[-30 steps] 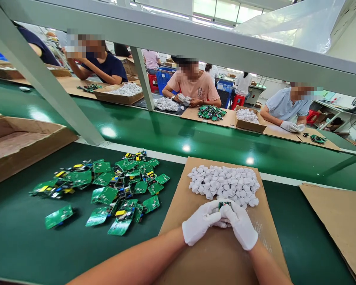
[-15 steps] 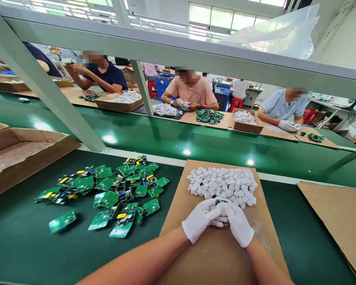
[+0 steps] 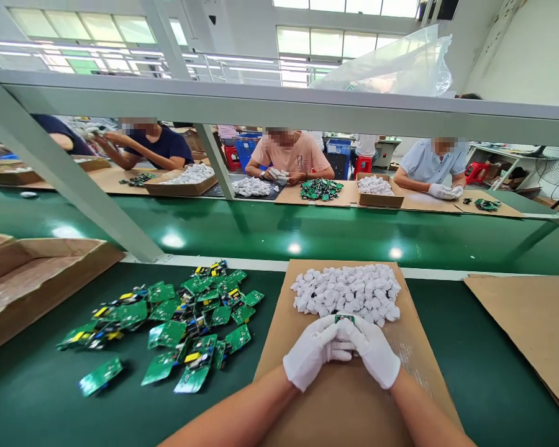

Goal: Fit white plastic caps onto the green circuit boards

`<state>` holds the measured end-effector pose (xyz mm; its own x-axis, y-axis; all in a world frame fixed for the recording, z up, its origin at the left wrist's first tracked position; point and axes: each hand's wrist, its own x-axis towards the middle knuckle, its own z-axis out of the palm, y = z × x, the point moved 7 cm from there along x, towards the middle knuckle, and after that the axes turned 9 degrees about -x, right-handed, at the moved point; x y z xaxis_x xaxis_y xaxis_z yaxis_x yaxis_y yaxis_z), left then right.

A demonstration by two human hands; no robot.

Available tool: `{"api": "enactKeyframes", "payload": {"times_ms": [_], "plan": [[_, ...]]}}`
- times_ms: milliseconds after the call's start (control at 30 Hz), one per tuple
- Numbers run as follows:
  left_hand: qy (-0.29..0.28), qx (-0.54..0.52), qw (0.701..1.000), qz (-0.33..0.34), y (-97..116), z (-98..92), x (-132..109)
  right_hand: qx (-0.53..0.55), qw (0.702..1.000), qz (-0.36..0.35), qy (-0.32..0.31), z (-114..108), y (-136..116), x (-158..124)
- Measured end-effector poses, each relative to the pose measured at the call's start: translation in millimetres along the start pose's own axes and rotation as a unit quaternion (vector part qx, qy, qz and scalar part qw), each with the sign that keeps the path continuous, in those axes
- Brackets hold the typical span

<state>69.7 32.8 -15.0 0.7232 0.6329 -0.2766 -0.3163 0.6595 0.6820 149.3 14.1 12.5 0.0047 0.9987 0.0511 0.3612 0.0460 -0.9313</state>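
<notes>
White gloves cover both my hands, which meet over a sheet of cardboard (image 3: 326, 410). My left hand (image 3: 311, 351) and my right hand (image 3: 373, 351) are closed together around a small green circuit board (image 3: 345, 318). Only the board's upper edge shows between the fingers; the rest is hidden by the gloves. Just beyond my fingertips lies a pile of small white wrapped pieces (image 3: 347, 288) on the cardboard. To the left, a loose heap of green circuit boards (image 3: 168, 335) with yellow and blue components rests on the dark green bench top.
A cardboard tray (image 3: 46, 292) stands at the far left. More cardboard (image 3: 531, 329) lies at the right. A grey metal rail (image 3: 279, 105) and slanted post cross in front of me. Several people work opposite, beyond a green strip (image 3: 270, 233).
The view has tilted upward, so the scene sits lower in the picture. My right fingers have shifted slightly over the board; both hands remain together around it.
</notes>
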Motion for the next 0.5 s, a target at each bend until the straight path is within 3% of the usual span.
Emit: {"api": "enactKeyframes", "payload": {"times_ms": [133, 233, 267, 333, 400, 500], "plan": [[-0.007, 0.047, 0.999, -0.005, 2, 4.1, -3, 0.013, 1.000, -0.022, 0.004, -1, -4, -2], [-0.046, 0.072, 0.996, -0.001, 21, 9.3, 2, 0.041, 0.999, -0.004, 0.017, -1, 7, -7], [-0.050, 0.099, 0.994, 0.017, 33, 7.5, 7, 0.048, 0.998, 0.006, 0.029, -2, 12, -9], [-0.001, 0.204, 0.974, 0.097, 72, -7.0, 24, 0.027, 0.998, 0.003, 0.058, -4, 18, -12], [0.110, 0.381, 0.900, 0.179, 119, -31.3, 43, -0.033, 0.996, -0.020, 0.076, -4, 19, -13], [0.185, 0.445, 0.853, 0.201, 170, -66.8, 76, -0.137, 0.987, -0.055, 0.067, 2, 19, -12]]}}
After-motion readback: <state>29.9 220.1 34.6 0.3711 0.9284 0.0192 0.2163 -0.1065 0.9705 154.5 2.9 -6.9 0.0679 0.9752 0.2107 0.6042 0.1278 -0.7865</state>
